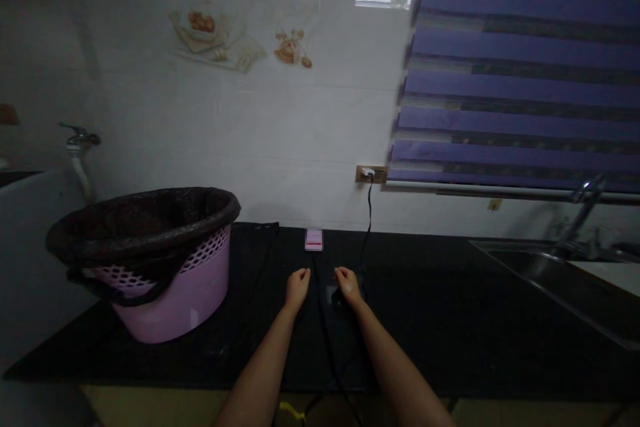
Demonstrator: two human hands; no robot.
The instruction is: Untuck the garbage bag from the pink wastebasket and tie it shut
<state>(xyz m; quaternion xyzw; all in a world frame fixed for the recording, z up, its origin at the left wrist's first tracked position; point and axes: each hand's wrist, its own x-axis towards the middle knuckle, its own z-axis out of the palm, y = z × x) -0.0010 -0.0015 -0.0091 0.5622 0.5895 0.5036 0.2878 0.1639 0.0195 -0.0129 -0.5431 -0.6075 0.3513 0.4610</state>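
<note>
My left hand (pixel 299 288) is held over the black countertop (pixel 425 320), its fingers curled into a fist with nothing showing in it. To its right, my right hand (pixel 349 285) is also closed in a fist, thumb side up, with no object visible. A gap separates the two hands. Just beyond them, near the wall, is a small phone-like device (pixel 314 240) with a lit pink and white screen. A dark cable (pixel 323 327) runs between my forearms toward the front edge. Beneath my right hand is a small greyish patch, too dim to identify.
A pink basket (pixel 175 307) lined with a black bag (pixel 150 213) stands at left. A black cord (pixel 369 213) hangs from a plug in the wall outlet (pixel 371 174). At right is a metal sink (pixel 530 267) with a faucet (pixel 580 213); a wall tap (pixel 80 137) is far left.
</note>
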